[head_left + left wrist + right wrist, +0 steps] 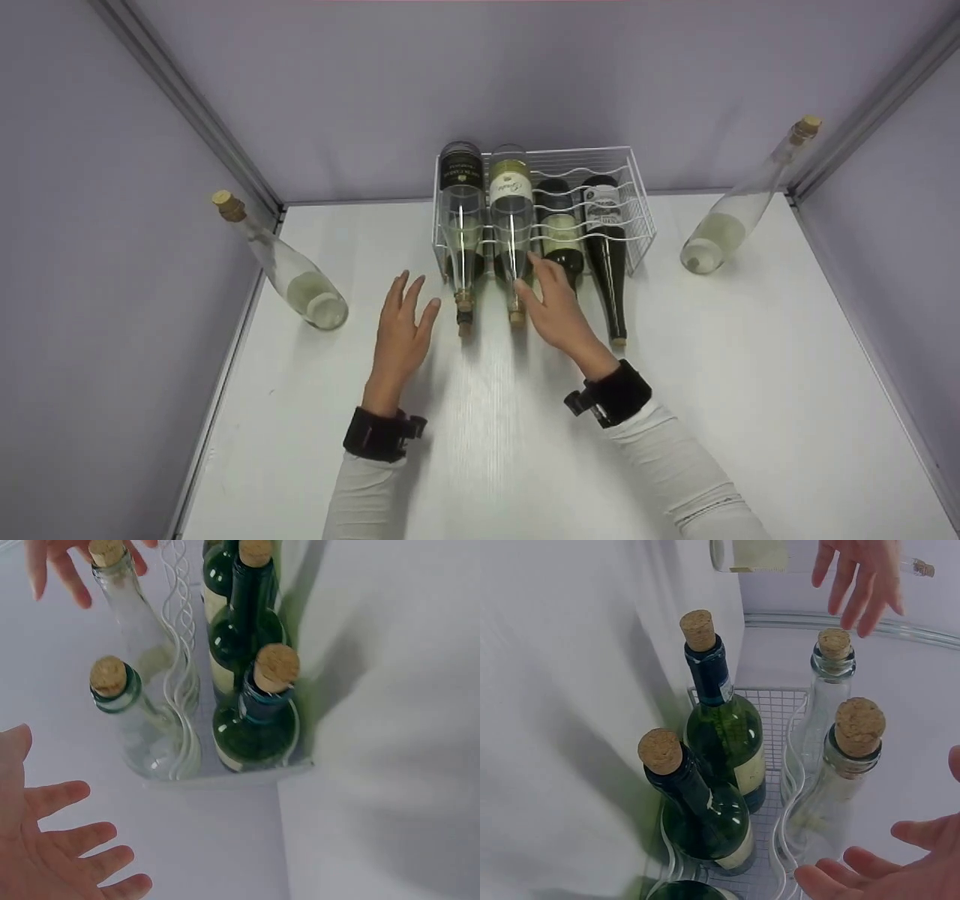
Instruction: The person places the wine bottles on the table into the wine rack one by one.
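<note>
A white wire rack [641,217] holds corked bottles lying with their necks toward me. On its upper level are two clear glass bottles, a left one [463,217] and a right one [513,225]; dark green bottles [255,731] lie below. My right hand [556,311] is beside the neck of the right clear bottle, fingers spread; whether it touches the glass I cannot tell. To the left of the rack, my left hand [401,334] hovers with its fingers extended, apart from the left clear bottle's cork [109,676], and holds nothing.
Two more clear corked bottles stand tilted in the head view, one on the left [300,281] and another on the right [731,217]. The white table [480,465] meets grey walls at the back and sides. A long-necked dark bottle [611,277] lies at the rack's right.
</note>
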The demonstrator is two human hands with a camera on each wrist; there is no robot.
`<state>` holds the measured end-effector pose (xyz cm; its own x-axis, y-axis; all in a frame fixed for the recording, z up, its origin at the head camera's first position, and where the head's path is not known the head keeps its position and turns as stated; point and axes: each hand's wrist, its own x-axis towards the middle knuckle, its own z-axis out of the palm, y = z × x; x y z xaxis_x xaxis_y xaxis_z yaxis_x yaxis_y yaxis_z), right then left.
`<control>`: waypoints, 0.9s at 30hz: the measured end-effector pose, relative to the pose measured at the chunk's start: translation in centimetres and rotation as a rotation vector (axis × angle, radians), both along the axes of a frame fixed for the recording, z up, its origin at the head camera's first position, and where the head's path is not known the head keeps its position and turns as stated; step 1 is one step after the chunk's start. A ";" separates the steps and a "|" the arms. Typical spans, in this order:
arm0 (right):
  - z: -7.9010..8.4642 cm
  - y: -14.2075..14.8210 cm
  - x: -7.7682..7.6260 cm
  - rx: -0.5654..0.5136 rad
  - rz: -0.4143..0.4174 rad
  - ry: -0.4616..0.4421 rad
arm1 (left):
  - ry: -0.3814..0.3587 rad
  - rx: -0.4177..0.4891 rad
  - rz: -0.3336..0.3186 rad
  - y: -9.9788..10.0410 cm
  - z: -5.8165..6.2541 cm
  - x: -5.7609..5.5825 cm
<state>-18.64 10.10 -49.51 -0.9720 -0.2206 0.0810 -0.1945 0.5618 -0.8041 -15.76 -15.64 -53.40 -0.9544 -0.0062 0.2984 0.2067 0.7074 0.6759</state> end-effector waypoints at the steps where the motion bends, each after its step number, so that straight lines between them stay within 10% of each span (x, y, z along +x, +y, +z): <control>1: 0.2 -0.1 0.0 0.011 0.010 0.010 | -0.009 0.011 0.012 -0.3 -0.2 0.1; 27: 2.1 -2.0 -0.4 0.112 0.254 0.120 | 0.075 0.312 0.444 -9.3 -3.1 1.8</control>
